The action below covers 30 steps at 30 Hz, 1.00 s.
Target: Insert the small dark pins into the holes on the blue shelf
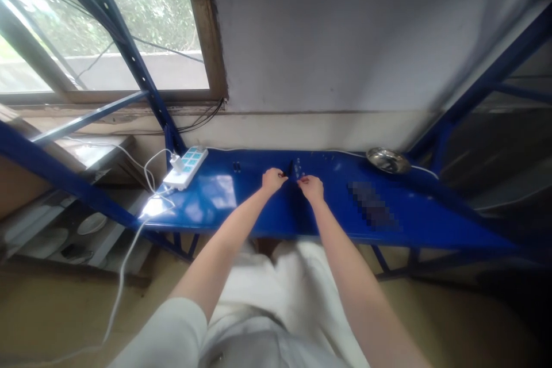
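On the glossy blue table (276, 213), a ribless white plastic power strip (186, 169) lies far left and a round, shiny metal dish (388, 161) far right. Between them, the left hand (273, 180) pinches a small dark piece (283, 174); the right hand's (312, 187) fingertips are bunched, contents unclear. Small translucent bits (297, 167) lie just beyond the right fingertips, strung near to far.

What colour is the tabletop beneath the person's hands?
The tabletop is glossy blue, shown in the head view.
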Available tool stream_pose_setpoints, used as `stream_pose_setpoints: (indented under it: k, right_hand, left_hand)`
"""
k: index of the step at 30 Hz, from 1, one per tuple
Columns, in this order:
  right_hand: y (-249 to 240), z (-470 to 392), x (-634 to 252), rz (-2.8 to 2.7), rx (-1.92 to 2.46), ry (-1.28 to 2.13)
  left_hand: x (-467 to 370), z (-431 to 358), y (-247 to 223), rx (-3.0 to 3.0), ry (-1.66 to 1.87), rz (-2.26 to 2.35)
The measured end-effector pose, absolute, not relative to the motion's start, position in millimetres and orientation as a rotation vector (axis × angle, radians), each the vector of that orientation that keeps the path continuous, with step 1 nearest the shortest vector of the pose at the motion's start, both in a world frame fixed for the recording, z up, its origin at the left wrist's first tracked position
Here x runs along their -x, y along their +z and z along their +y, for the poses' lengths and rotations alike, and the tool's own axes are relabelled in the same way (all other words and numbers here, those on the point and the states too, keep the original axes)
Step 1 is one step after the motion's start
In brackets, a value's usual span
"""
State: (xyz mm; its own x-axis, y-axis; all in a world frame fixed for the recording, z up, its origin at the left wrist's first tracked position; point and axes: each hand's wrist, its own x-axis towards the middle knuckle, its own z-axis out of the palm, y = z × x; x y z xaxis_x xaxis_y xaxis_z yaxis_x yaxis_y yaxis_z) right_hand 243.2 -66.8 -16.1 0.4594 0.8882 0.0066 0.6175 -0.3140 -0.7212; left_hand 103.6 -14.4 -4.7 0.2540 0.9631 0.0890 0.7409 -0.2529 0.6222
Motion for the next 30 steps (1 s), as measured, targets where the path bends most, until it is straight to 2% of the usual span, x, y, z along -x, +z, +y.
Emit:
stream_pose_setpoints:
  k: [17,30]
  right_hand:
    - [-36.4,-49.7,-241.5,-1.372,2.168,0.312]
    - [-30.0,-48.1,-244.1,-1.386,2.194,0.440]
  left_hand:
    - [-129.1,-15.5,-21.0,-2.165,0.531,1.711]
    - [-122.9,-22.8,-15.9,-2.201,0.486,1.702]
